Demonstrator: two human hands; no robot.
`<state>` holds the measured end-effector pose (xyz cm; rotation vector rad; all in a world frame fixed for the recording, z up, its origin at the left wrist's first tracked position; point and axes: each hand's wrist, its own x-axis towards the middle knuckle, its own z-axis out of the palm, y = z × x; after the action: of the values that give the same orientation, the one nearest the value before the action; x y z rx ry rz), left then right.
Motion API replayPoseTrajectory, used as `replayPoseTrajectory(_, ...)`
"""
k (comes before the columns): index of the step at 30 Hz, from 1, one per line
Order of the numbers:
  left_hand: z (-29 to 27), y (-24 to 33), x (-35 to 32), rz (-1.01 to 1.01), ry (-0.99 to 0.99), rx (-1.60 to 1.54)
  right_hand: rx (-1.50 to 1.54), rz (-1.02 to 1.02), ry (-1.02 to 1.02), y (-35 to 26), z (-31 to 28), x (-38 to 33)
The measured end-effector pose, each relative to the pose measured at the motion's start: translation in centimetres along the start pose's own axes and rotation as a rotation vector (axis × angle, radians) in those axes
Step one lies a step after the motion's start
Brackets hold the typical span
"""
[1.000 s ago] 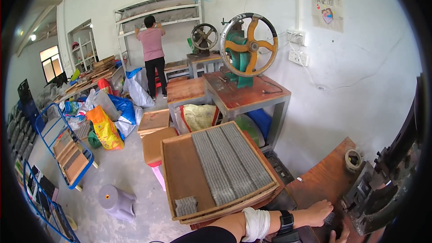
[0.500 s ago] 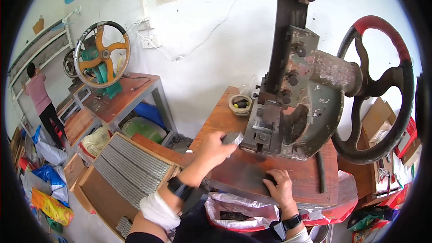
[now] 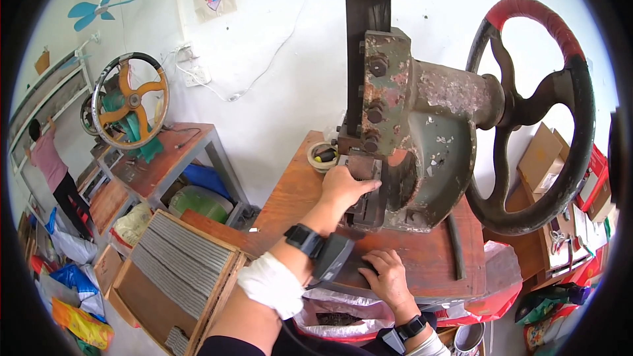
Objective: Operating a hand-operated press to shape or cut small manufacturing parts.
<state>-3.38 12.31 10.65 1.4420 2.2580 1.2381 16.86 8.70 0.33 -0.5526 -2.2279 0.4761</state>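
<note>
Press stood on the wooden bench, its die block low at the front, and that was where your left hand was, fingers curled together over the block's top. Your right hand lay flat near the bench's front edge, fingers spread, palm down. Judged from this, you did well to keep the left fingertips outside the gap under the ram. The big flywheel hung off to the right; open bench lay to the left, beside a roll of tape.
</note>
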Motion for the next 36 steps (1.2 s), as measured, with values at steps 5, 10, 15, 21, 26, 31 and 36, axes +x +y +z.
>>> replayPoseTrajectory(5,-3.3,-2.2,-0.3,-0.117,-0.298,-0.508,0.157,0.055,0.074,-0.3,-0.1,0.9)
replayPoseTrajectory(10,-1.9,-3.2,-1.0,0.156,-0.079,-0.131,0.157,0.048,0.293,0.0,-1.3,7.1)
replayPoseTrajectory(15,-2.2,-4.6,-0.8,0.174,-0.080,-0.310,0.097,0.128,0.226,1.2,1.0,12.7)
replayPoseTrajectory(21,-2.0,-4.1,-1.7,0.346,0.021,0.024,0.137,0.258,0.208,1.6,1.3,13.5)
replayPoseTrajectory(26,-2.5,-5.2,0.5,0.056,-0.176,-0.533,0.082,0.220,0.177,2.2,0.8,13.3)
replayPoseTrajectory(31,0.5,-5.6,-0.2,0.426,0.261,0.070,0.122,0.157,0.135,1.3,0.2,13.2)
replayPoseTrajectory(36,0.7,-5.7,-0.8,0.235,0.114,0.062,0.186,0.191,0.104,1.5,-0.3,12.7)
